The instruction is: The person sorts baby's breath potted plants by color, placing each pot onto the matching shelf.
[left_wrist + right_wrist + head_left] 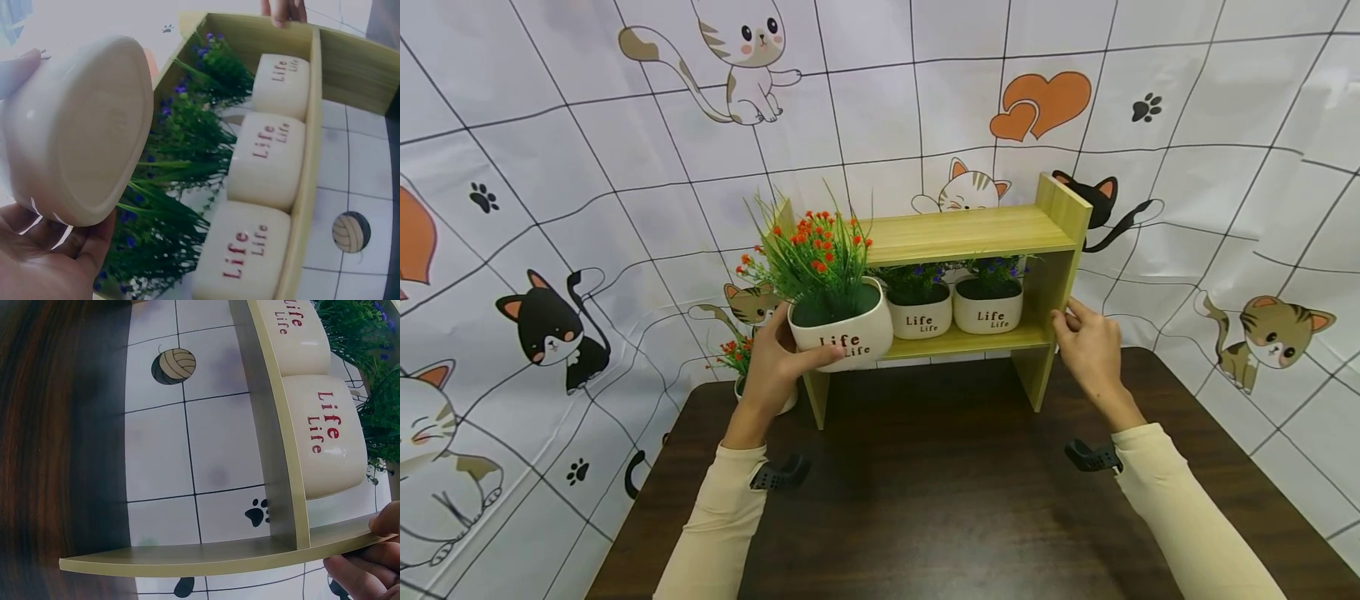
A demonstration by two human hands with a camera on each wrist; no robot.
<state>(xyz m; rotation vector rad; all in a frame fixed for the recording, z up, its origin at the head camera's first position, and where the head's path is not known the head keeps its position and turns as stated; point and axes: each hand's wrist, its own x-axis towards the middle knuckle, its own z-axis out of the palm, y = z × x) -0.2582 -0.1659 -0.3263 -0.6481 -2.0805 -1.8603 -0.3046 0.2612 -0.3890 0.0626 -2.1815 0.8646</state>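
Observation:
My left hand (778, 362) grips a white "Life" pot (842, 337) of orange-red flowers, holding it in the air in front of the left end of the lower board of a small wooden shelf (970, 233). In the left wrist view the pot's underside (81, 125) faces the camera above my palm (44, 262). My right hand (1090, 346) grips the shelf's right side panel (219, 559), fingers curled round its edge (369, 562). Three white pots of purple flowers (265, 159) stand in a row on the lower board; two of them (920, 315) (990, 310) show in the head view.
The shelf stands at the back of a dark wooden table (940, 500). Its top board is bare. Another small pot with red flowers (737, 358) sits on the table left of the shelf, partly behind my left hand. A cat-print cloth (587, 208) hangs behind.

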